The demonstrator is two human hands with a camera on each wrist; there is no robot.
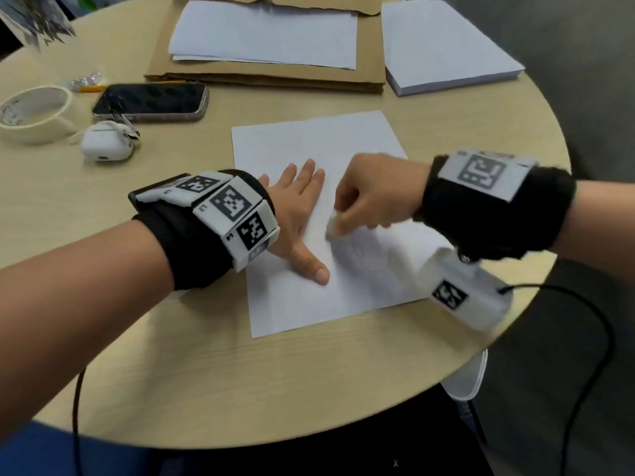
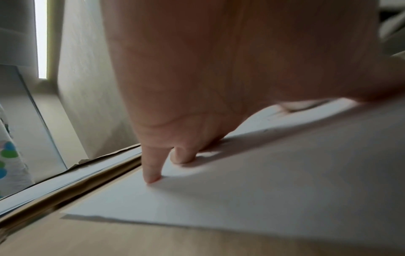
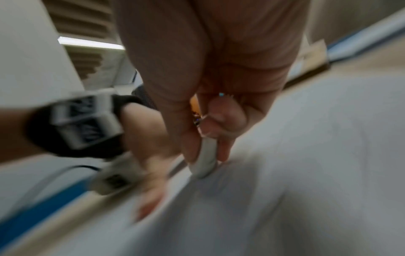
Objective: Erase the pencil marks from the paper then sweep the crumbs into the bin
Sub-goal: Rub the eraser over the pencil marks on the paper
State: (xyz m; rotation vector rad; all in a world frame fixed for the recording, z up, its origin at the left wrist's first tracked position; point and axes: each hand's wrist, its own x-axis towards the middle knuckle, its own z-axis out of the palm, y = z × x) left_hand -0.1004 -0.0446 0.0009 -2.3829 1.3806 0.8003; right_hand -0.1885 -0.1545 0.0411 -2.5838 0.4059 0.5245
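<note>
We pinch the eraser (image 1: 332, 227) in our right hand (image 1: 374, 194), left hand (image 1: 295, 201) flat on the paper (image 1: 309, 139); hard rubbing might crumple it.

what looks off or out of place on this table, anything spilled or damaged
Nothing spilled or damaged. The sheet of paper lies slightly askew, pinned flat by the left hand while the right hand rubs a white eraser over faint pencil marks. No bin is in view.

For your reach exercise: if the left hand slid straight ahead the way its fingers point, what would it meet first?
Probably the brown cardboard. The left hand lies flat on the paper, fingers pointing away across it, with bare table before the cardboard; depth is uncertain.
</note>
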